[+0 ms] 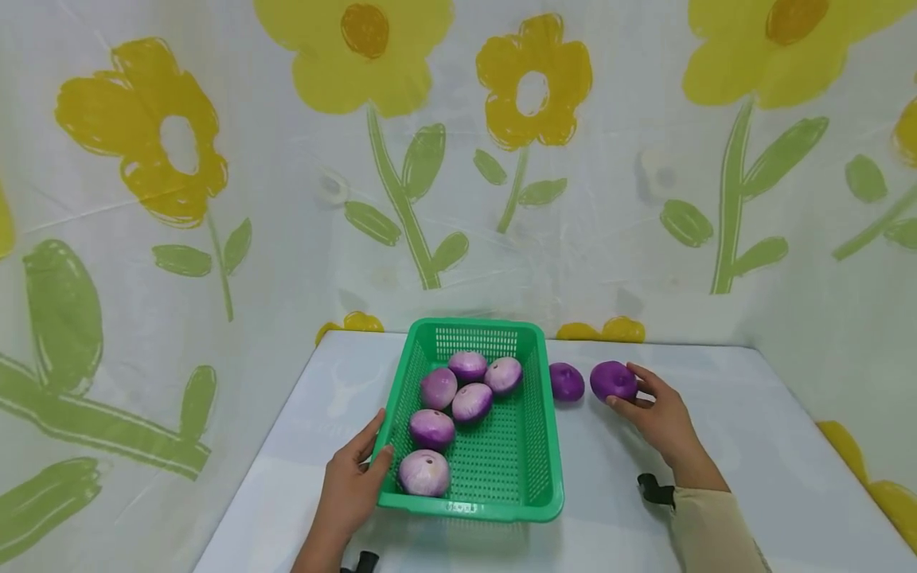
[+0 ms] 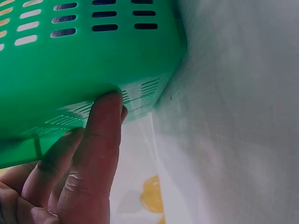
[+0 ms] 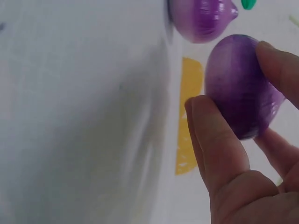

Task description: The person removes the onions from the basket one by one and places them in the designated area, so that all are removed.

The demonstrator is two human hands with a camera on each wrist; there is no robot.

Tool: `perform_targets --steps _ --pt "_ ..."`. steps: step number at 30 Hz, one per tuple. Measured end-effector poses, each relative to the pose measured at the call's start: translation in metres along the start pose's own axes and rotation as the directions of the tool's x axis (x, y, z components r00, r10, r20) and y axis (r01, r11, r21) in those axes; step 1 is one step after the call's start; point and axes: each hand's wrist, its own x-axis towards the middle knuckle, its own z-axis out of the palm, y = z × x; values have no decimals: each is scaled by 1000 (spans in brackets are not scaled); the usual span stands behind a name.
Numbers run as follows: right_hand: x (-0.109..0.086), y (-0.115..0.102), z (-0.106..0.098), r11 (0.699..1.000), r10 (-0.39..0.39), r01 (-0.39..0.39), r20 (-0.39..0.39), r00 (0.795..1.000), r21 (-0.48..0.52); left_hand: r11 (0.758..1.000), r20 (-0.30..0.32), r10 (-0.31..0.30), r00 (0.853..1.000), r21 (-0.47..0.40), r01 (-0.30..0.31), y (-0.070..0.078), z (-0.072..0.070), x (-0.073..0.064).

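Observation:
A green plastic basket [image 1: 540,446] with perforated walls holds several purple-and-white onions [image 1: 432,430], mostly along its left side and far end. My left hand [image 1: 353,477] grips the basket's left rim near the front corner, thumb at the rim. In the left wrist view its fingers [image 2: 100,140] press against the basket's outer wall. To the right of the basket, my right hand [image 1: 662,418] holds a purple onion [image 1: 612,381] between thumb and fingers. Another purple onion [image 1: 567,383] lies on the table between the basket and the held one.
The white table [image 1: 745,430] runs back to a flower-printed curtain [image 1: 609,223] that hangs behind and at both sides. Black wrist-mounted pieces [image 1: 655,489] stick out beside both wrists.

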Motion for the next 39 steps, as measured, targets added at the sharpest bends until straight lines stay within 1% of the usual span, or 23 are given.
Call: perform_targets --steps 5,10,14,19,25,29,33,36,39 --pt "3 6 1 999 35 -35 -22 999 -16 1000 5 8 1000 -17 -8 0 0 0" --pt "4 11 3 999 48 -48 -8 999 14 999 10 17 1000 -28 -17 0 0 1" --pt "6 13 2 998 63 -62 0 998 24 1000 1 2 1000 -23 -2 -1 1 0" --pt "9 14 2 997 72 -72 4 997 15 1000 -1 -16 1000 -12 16 -2 1 0" --pt "11 13 3 996 83 -83 19 996 -22 1000 -1 -3 1000 -7 3 -3 1 1" --pt "12 13 6 996 73 -71 32 997 -54 1000 3 6 1000 -16 -6 -2 1 1" --pt "14 13 7 996 53 -50 43 998 -80 1000 1 -1 1000 -18 1 -2 1 1" --pt "15 13 6 996 47 -43 56 997 -82 1000 -1 -14 1000 -19 13 -2 1 0" --pt "16 13 6 996 49 -44 68 997 -78 1000 1 -14 1000 -19 14 -2 1 0"
